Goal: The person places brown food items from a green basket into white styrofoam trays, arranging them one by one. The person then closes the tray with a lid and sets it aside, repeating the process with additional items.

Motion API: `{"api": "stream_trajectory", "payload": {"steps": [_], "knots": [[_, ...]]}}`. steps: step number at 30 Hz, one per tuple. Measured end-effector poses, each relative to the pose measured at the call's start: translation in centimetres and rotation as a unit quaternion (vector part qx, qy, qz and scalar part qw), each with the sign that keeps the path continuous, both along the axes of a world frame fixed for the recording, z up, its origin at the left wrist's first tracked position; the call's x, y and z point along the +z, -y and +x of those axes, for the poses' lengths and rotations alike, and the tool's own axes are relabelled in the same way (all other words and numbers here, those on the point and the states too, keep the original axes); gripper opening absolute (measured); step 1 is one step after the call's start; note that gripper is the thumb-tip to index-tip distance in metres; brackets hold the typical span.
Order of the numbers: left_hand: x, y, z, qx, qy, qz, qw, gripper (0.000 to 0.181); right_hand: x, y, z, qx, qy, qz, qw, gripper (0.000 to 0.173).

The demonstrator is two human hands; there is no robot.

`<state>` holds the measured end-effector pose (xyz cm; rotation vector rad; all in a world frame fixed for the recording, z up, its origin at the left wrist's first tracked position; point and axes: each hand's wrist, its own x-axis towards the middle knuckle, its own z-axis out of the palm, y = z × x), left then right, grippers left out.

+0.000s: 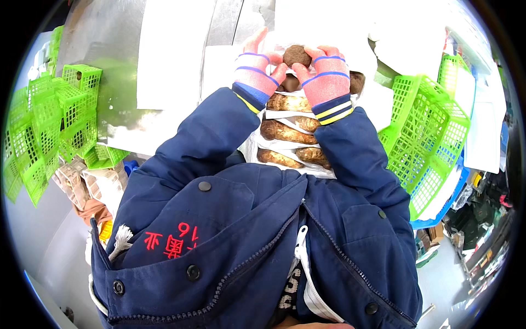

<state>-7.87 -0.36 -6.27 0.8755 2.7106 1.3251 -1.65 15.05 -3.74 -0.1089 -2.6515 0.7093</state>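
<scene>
My left hand (258,66), in a pink knit glove with blue stripes, has its fingers spread beside a round brown mushroom cap (296,56). I see nothing held in it. My right hand (326,78), gloved alike, has fingers and thumb against the right side of that cap. Under my hands runs a column of thick mushrooms (287,130), lying crosswise in rows. White paper strips (283,144) separate the rows. Another brown mushroom (356,82) lies just right of my right hand. Glare hides the tray's edges.
Bright green plastic baskets (429,131) stand at my right, above a blue crate (463,174). More green baskets (72,107) are stacked at the left. A white sheet (168,53) lies on the metal table (117,78). Brown cardboard-like boxes and clutter sit low on the right.
</scene>
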Motion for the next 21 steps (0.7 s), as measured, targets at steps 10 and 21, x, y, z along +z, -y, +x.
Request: {"api": "stream_trajectory", "payload": {"steps": [10,21], "knots": [[-0.6,0.1,0.0,-0.039,0.0,0.064,0.997,0.041,-0.4,0.4,-0.4,0.007,0.026,-0.008,1.0,0.022],[0.7,0.4,-2.7,-0.017,-0.055,0.066,0.996,0.04,3.9,-5.8,1.9,-0.084,-0.06,-0.209,0.972,0.033]]}}
